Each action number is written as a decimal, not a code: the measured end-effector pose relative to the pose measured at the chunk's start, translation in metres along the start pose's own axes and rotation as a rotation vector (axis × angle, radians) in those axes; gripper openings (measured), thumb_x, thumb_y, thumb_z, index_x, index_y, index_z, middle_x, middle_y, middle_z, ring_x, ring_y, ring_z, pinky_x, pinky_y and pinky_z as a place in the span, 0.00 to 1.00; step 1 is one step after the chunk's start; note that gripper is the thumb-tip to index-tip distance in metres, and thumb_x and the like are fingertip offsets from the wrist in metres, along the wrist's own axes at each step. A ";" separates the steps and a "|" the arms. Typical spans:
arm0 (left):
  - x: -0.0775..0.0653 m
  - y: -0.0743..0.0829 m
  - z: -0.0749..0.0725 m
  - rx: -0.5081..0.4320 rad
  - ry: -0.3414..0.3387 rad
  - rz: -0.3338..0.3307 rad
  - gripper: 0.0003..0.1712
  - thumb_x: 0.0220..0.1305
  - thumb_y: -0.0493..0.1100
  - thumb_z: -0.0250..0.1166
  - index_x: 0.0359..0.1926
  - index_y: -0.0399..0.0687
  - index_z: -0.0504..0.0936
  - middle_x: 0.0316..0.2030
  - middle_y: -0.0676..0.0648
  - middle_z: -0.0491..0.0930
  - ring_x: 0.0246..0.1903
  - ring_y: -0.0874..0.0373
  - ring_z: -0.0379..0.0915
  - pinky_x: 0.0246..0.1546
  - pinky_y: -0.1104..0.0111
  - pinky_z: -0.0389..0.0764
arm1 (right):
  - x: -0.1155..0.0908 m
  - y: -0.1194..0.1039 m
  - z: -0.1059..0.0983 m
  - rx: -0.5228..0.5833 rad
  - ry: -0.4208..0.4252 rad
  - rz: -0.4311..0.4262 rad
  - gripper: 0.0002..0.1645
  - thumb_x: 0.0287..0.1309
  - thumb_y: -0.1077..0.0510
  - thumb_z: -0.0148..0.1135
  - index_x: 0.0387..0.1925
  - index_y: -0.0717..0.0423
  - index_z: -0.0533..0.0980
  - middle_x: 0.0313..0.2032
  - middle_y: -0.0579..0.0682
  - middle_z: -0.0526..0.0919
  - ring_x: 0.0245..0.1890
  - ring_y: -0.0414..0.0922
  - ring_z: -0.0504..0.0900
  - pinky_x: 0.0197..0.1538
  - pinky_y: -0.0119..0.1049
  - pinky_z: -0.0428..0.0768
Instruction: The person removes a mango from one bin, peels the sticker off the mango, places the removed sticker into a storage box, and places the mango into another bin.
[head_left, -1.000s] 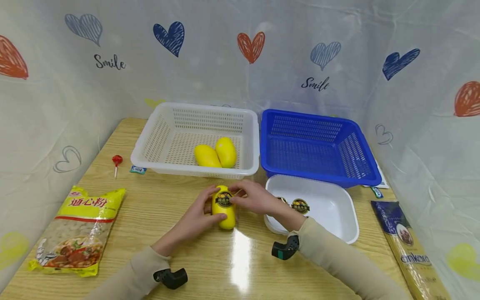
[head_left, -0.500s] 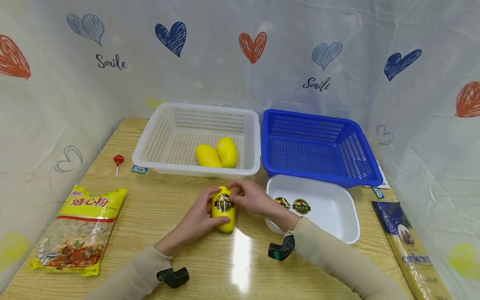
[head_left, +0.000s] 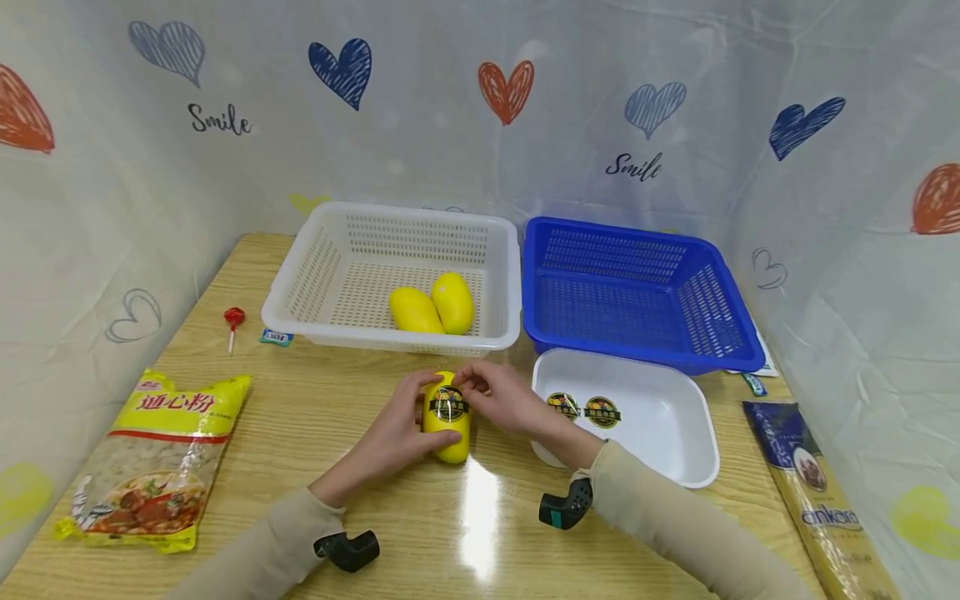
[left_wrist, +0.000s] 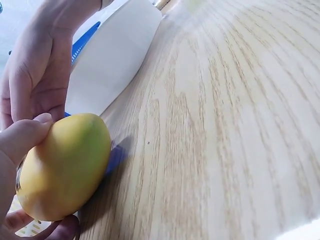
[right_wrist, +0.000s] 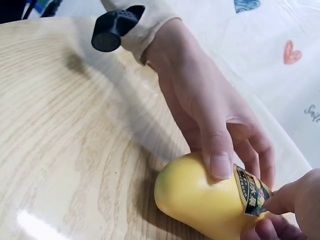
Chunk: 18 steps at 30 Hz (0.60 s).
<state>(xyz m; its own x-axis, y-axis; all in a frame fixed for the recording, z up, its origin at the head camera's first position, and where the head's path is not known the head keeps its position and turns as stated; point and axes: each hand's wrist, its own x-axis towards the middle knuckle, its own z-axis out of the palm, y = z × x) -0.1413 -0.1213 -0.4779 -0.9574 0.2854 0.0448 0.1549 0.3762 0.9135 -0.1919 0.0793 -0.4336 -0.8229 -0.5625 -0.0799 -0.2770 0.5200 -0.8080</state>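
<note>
A yellow mango (head_left: 452,450) lies on the table, with a black-and-gold fruit sticker (head_left: 448,403) on its upper face. My left hand (head_left: 393,429) grips the mango, thumb on the near side and fingers round the far end. At the sticker's edge, the thumb and fingers of my right hand (head_left: 506,400) pinch its end, seen closest in the right wrist view, where the sticker (right_wrist: 250,192) curves over the mango (right_wrist: 200,200). Two more mangoes (head_left: 453,304) lie in the white basket (head_left: 300,321). Two similar stickers (head_left: 602,412) lie in the white tub (head_left: 667,450).
A blue basket (head_left: 607,337) stands behind the tub. On the left are a bag of macaroni (head_left: 157,462), a red lollipop (head_left: 234,318) and a small blue-green packet (head_left: 276,337). A long pasta bag (head_left: 817,492) lies at the right edge.
My right fingers have drawn together at the sticker's upper right edge, and the mango has shifted very slightly toward me. My left hand keeps its grip.
</note>
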 end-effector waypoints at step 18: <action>-0.003 0.003 0.003 0.142 0.071 0.062 0.48 0.46 0.48 0.80 0.64 0.41 0.65 0.62 0.40 0.65 0.58 0.47 0.67 0.53 0.54 0.75 | -0.008 -0.015 0.001 -0.191 0.047 -0.197 0.09 0.59 0.67 0.62 0.38 0.54 0.84 0.35 0.44 0.85 0.35 0.37 0.78 0.46 0.36 0.74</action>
<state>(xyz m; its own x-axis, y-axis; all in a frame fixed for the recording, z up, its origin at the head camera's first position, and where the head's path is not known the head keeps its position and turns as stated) -0.1375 -0.1184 -0.4760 -0.9588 0.2513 0.1325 0.2426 0.4817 0.8421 -0.1805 0.0752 -0.4217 -0.7646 -0.6370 0.0982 -0.5189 0.5179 -0.6801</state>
